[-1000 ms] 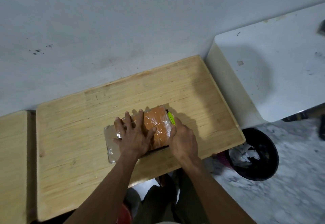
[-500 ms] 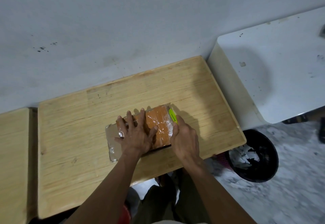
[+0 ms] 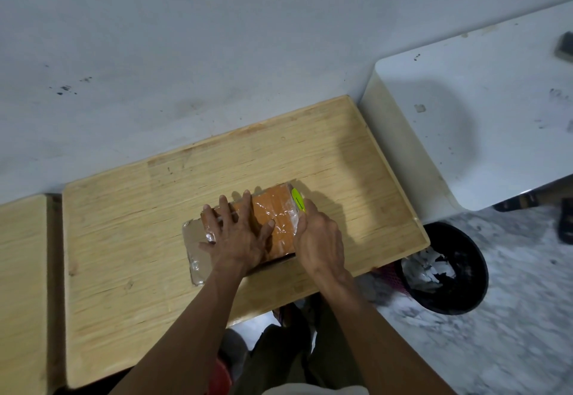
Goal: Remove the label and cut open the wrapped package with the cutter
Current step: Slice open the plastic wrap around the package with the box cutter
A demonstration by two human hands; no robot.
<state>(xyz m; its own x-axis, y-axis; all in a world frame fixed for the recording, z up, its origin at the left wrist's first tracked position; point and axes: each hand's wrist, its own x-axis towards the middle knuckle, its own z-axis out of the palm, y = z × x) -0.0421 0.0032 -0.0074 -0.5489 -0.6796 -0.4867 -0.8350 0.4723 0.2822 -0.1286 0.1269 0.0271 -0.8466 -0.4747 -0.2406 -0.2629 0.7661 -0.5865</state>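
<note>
Only faint, unreadable print marks the green cutter (image 3: 298,200) beside the package (image 3: 273,224).

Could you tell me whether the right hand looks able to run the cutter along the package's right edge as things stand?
Probably yes: the right hand holds the green cutter at that edge of the package, and the left hand lies flat further left.

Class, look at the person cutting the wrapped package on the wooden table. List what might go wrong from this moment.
1. The left hand lies flat on the package, its thumb close to the green cutter held by the right hand; a slip might nick it.
2. The glossy wrap looks slippery, so the package may slide on the wooden table.
3. Cutting too deep might damage the orange contents.
</note>
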